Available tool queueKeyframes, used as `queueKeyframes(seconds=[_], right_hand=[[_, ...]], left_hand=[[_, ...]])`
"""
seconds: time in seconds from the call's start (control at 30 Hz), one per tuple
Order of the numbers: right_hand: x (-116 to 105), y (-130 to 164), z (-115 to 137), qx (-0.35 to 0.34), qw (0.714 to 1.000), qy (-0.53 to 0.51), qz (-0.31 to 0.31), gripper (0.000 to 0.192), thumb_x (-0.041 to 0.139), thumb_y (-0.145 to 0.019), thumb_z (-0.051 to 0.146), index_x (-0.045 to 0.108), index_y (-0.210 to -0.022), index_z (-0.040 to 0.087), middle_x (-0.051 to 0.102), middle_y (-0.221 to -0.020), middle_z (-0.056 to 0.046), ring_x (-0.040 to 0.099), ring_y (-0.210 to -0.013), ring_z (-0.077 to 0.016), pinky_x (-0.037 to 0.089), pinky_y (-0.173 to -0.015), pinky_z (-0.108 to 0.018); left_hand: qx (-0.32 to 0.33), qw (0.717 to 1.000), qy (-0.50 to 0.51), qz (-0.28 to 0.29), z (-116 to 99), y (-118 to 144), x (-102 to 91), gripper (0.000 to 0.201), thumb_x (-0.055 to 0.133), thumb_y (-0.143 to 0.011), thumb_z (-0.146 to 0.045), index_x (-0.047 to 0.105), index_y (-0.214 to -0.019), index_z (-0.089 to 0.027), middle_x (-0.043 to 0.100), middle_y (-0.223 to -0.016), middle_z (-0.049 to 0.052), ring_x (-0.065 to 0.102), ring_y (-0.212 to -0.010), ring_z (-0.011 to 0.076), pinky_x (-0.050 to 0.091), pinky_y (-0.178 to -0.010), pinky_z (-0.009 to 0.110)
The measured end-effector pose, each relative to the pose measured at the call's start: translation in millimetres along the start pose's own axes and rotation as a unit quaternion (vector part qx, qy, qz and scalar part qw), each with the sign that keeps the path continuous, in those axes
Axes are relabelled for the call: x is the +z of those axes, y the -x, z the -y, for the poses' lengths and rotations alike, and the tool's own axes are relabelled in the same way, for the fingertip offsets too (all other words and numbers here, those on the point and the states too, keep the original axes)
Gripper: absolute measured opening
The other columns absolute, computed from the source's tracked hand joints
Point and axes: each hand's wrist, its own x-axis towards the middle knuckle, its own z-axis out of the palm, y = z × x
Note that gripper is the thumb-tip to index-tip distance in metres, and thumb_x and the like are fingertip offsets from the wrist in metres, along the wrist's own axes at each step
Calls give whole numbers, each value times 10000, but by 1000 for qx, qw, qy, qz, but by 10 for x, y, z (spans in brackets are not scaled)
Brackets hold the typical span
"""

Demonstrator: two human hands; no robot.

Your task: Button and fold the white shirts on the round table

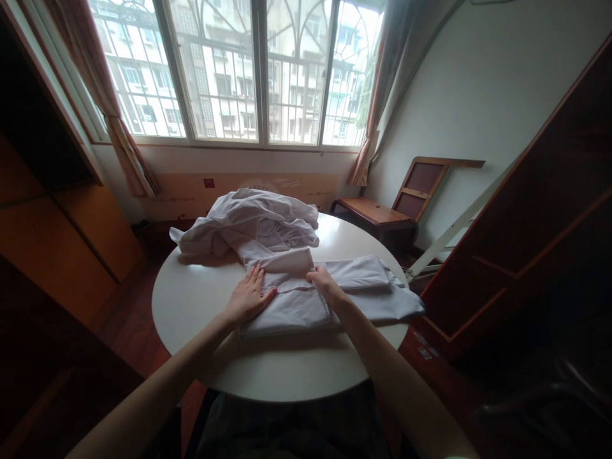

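A partly folded white garment [287,312] lies across the near half of the round table. My left hand [248,294] rests flat on its left side, fingers stretched out. Closed on the edge of the folded layer at its middle is my right hand [325,282], with the thumb side toward the window. Part of the garment reaches right, past my right wrist, as a long flat section [368,273]. Beyond my hands sits a loose, crumpled heap of white cloth [258,220], touching the folded part. Whether heap and folded part are one piece I cannot tell.
The white round table [191,306] stands before a barred window [220,83] with tied curtains. Behind it on the right is a wooden chair [373,210]. A pale metal frame [444,239] leans near a dark wooden panel [516,255]; an orange-brown cabinet [90,236] stands left.
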Motion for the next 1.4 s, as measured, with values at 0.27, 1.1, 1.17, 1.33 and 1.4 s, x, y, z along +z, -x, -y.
queueKeyframes(seconds=[0.27,1.1,1.17,1.33,1.4], right_hand=[[33,-183,-97,-25,995,79,-54,324,570,-550,227,477,-854,163,544,-715,-2,517,-663,-158,389,-606,-258],[-73,-143,-5,-112,937,296,-144,152,531,-762,258,610,-843,157,647,-823,-63,586,-744,-158,410,-669,-239],[-105,-152,9,-111,943,277,-145,166,530,-765,269,620,-842,153,657,-829,-63,592,-754,-154,410,-667,-230],[-99,-164,-6,-99,934,320,-126,172,526,-766,258,653,-822,157,674,-857,-73,601,-789,-169,406,-691,-239],[-101,-170,-24,-96,926,345,-119,169,524,-762,247,664,-809,164,679,-863,-76,605,-806,-180,404,-696,-247]], left_hand=[[-35,999,-15,36,-61,-59,-73,805,306,-784,-626,308,-1336,-39,236,-1424,195,198,-1323,296,208,-1049,419],[35,996,-58,60,-160,-292,-132,507,313,-855,-480,445,-1265,-213,398,-1359,106,295,-1277,280,230,-1027,435],[25,996,-59,56,-229,-368,-116,438,357,-842,-427,533,-1156,-178,508,-1240,127,406,-1187,285,296,-980,423],[-15,998,-56,-22,-451,-548,53,282,375,-816,-220,575,-964,-87,600,-1011,162,541,-987,249,389,-879,357],[35,999,-12,-17,-478,-571,118,283,368,-827,-213,554,-1017,-116,587,-1084,134,529,-1032,217,378,-911,325]])
